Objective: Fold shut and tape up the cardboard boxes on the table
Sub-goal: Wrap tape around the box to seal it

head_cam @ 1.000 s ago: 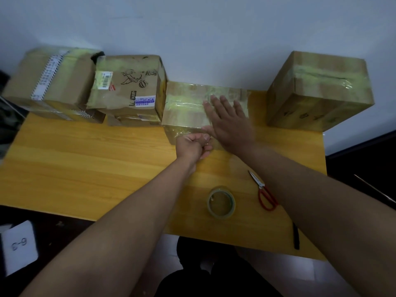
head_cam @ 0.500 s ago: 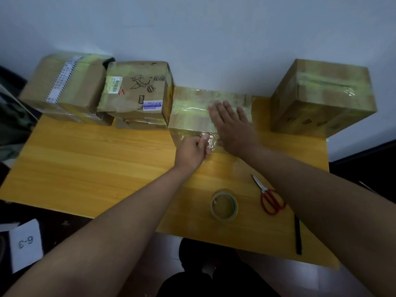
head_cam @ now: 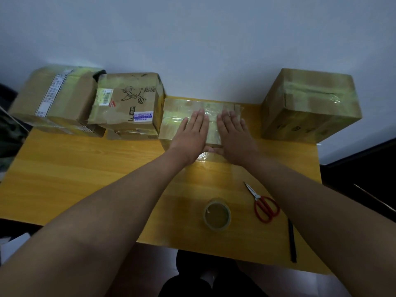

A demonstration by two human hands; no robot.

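While both palms lie flat with fingers straight, the left hand (head_cam: 191, 133) and right hand (head_cam: 235, 133) press side by side on the taped box (head_cam: 171, 116) at the frame's centre, on the counter (head_cam: 85, 168).

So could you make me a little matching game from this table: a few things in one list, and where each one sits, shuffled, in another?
Things:
1. scissors
2. tape roll
3. low taped box
4. black pen

Places:
A. under both flat hands
B. near the table's right front edge
C. between the two forearms
D. just right of the tape roll

Pairs: 1-D, 2-C, 3-A, 4-B
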